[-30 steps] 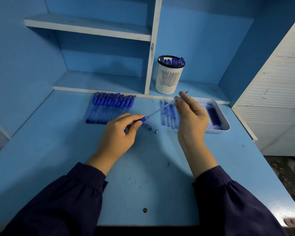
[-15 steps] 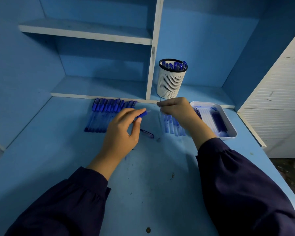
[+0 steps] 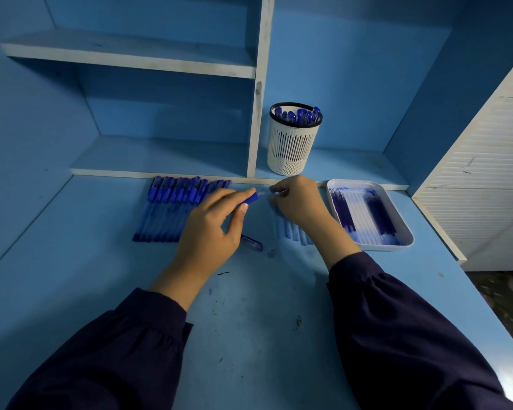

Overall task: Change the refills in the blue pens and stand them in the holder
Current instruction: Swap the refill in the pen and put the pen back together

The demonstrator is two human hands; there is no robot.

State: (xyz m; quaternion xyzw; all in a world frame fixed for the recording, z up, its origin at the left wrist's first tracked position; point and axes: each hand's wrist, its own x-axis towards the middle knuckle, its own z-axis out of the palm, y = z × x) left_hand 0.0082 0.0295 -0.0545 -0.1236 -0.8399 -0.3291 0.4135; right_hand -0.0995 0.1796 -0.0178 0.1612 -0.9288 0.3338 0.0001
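Note:
My left hand (image 3: 211,229) grips a blue pen barrel (image 3: 251,199), whose blue end sticks out past thumb and forefinger. My right hand (image 3: 299,204) is curled beside it over a row of loose refills (image 3: 292,232) on the desk and pinches something thin, most likely a refill, mostly hidden by the fingers. A row of blue pens (image 3: 172,208) lies at the back left of the desk. The white slotted holder (image 3: 293,143) stands on the low shelf with several blue pens in it. A pen cap (image 3: 251,242) and a small tip piece (image 3: 271,253) lie near my left hand.
A white tray (image 3: 403,229) with blue and clear refills sits at the right of the desk. A low shelf step and an upright divider (image 3: 258,99) run behind the work area. A white slatted panel (image 3: 486,179) borders the desk's right side.
My right hand drew the refill out of the barrel, then came down leftward onto the refill row by the shelf edge. My left hand lifted the barrel slightly toward the back.

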